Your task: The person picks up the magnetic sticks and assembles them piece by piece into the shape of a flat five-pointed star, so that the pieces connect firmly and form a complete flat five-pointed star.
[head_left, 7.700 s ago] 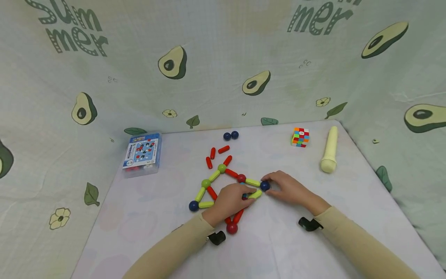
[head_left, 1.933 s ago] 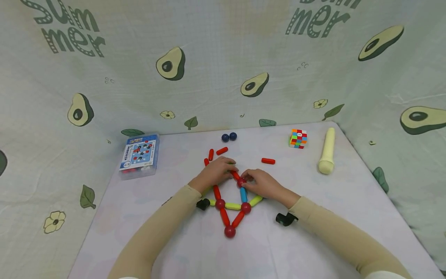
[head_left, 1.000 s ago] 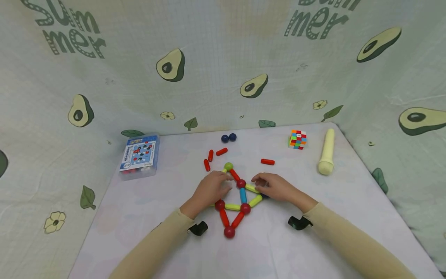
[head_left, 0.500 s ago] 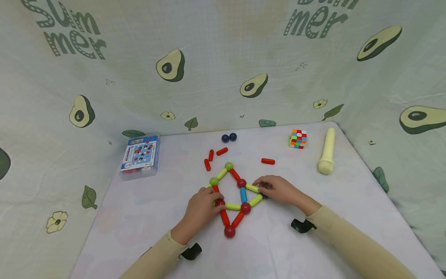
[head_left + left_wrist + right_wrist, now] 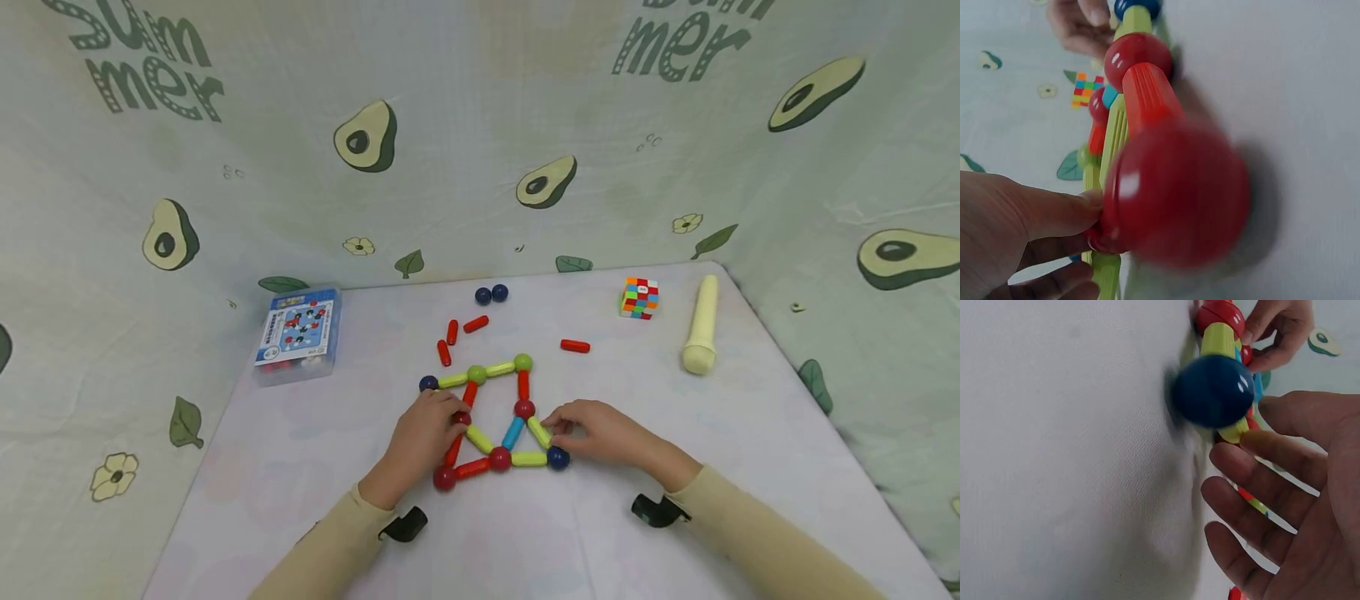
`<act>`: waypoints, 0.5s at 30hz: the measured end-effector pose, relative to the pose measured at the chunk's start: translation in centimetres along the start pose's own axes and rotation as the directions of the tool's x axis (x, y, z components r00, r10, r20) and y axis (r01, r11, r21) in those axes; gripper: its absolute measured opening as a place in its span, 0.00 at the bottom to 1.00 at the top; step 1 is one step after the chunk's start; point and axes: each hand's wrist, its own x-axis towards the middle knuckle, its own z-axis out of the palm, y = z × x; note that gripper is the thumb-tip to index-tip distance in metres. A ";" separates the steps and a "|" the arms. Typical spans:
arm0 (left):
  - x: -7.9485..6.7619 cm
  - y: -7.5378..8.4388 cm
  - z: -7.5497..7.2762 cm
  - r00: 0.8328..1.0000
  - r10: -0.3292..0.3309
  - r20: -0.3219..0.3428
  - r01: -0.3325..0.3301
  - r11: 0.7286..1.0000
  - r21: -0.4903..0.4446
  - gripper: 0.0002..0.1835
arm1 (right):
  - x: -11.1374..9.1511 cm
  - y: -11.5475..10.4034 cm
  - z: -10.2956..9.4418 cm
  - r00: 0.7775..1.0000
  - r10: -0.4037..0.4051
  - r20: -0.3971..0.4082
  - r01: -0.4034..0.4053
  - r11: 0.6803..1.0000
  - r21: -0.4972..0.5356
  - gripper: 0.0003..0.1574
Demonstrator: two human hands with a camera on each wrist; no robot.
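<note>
From the head camera I had two sleeves [image 5: 341,521] nearest me, and past their cuffs both hands at a frame of rods and balls [image 5: 479,439] lying on the table [image 5: 570,542]. Its near left red ball [image 5: 444,478] showed whole from above, whereas the left wrist camera gave it to me huge and blurred, hiding much of the grip behind it. The left hand [image 5: 416,443] had thumb and forefinger nearly closed, pinching the frame at another red ball [image 5: 463,418]; its other fingers were loosely bent. The right hand [image 5: 609,433] was partly open beside the near right blue ball [image 5: 558,457]. From above I mostly saw its back; the right wrist camera showed me spread, relaxed fingers, the forefinger's tip against a yellow rod [image 5: 539,432]. Whether the thumb gripped too, I couldn't tell. The frame's far side, with two green balls, was plain only from the head. Beyond lay four loose red rods [image 5: 575,346], a box [image 5: 297,337] at left, a pale club [image 5: 701,327] at right, then a cube [image 5: 640,298], which the left wrist camera also caught, two loose blue balls [image 5: 483,296] and the avocado cloth [image 5: 450,158].
</note>
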 end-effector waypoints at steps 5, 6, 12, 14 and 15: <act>0.3 -0.6 -0.3 0.999 0.020 0.031 -0.019 0.999 -0.035 0.16 | 0.6 0.0 0.0 0.999 -0.002 -0.050 0.002 1.000 0.001 0.13; 0.3 -0.6 -0.3 0.999 0.027 0.039 -0.025 0.999 -0.041 0.16 | 0.9 0.2 -0.1 0.996 0.015 -0.082 -0.015 1.000 0.003 0.15; 0.7 0.0 0.1 0.995 0.074 0.067 -0.071 0.996 -0.053 0.17 | 2.9 1.5 -0.6 0.954 0.150 -0.258 -0.141 0.989 0.051 0.26; 1.0 0.2 0.3 0.992 0.095 0.077 -0.092 0.995 -0.045 0.17 | 3.3 1.8 -0.7 0.947 0.172 -0.271 -0.160 0.985 0.064 0.27; 1.2 0.3 0.3 0.991 0.106 0.082 -0.103 0.994 -0.041 0.16 | 3.4 2.0 -0.8 0.946 0.177 -0.271 -0.166 0.984 0.065 0.28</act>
